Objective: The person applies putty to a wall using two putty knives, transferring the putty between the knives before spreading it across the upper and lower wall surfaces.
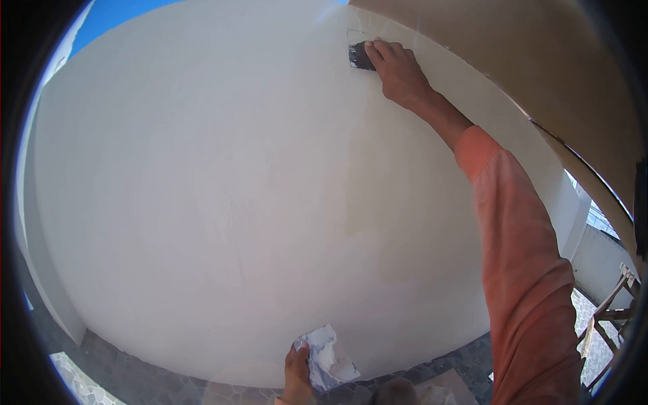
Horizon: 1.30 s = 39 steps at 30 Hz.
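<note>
Scraper (360,57) is clasped by the right grip (403,75) and set against the upper wall (202,169), its blade reaching leftward from the fingers, its long visible edge nearly upright. Well below, a flat plate (343,352) smeared with white paste (326,354) is grasped by the left grip (298,370), beyond whose right side it extends.

So our floor (148,374) is grey, irregular stone paving, stretching out below our left hand (297,371), with a sunlit patch (81,383) well left of it. We've got a flat tan piece (455,388) lying right of that hand, plus a wooden frame (614,315) farther right, feet hidden.
</note>
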Each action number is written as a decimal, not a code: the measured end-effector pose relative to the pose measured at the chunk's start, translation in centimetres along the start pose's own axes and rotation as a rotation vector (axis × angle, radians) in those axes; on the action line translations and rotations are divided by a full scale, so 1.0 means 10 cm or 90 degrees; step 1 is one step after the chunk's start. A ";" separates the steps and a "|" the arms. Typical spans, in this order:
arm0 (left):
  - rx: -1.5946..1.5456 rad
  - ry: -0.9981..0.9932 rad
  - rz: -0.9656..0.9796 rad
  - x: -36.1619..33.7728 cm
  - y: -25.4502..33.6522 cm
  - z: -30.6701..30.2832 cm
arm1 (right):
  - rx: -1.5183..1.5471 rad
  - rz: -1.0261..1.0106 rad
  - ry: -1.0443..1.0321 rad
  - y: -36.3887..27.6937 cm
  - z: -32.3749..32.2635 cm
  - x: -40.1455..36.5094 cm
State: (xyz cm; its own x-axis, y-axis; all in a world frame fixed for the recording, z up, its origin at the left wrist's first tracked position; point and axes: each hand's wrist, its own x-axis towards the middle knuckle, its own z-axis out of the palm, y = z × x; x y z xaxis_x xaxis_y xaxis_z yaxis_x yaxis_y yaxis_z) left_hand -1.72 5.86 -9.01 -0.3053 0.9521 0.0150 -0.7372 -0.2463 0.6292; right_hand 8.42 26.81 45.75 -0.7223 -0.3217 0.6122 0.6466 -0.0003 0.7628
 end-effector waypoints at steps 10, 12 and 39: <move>-0.014 -0.045 0.003 0.07 -0.07 -0.10 | 0.145 0.068 0.058 0.15 -0.48 -0.33; -0.014 -0.047 0.004 0.07 -0.07 -0.10 | 0.083 0.153 0.006 0.40 -0.36 -0.37; 0.004 -0.024 0.000 0.06 -0.06 -0.07 | 0.042 0.129 -0.064 0.69 -0.05 -0.26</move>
State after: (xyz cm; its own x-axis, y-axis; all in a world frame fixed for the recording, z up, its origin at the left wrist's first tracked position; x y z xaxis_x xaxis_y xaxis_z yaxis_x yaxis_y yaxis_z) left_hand -1.88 6.43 -9.88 -0.2819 0.9584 0.0448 -0.7330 -0.2453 0.6345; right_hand 14.84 27.15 49.30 -0.6023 -0.2126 0.7694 0.7660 0.1175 0.6321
